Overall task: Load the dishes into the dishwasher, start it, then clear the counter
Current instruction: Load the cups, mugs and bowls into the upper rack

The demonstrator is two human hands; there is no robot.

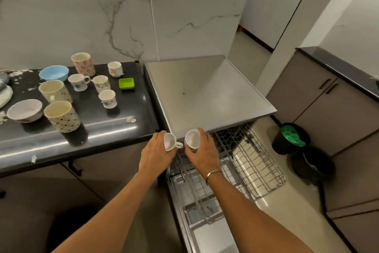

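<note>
Left forearm and right forearm, bare along their whole visible length up to the left hand and right hand. Thin, plain, silver-coloured metal bangle encircles the right wrist.

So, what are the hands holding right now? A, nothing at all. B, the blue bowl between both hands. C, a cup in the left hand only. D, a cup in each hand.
D: the left hand grips a white handled cup and the right hand grips a second cup, both over the pulled-out dishwasher rack.
</note>
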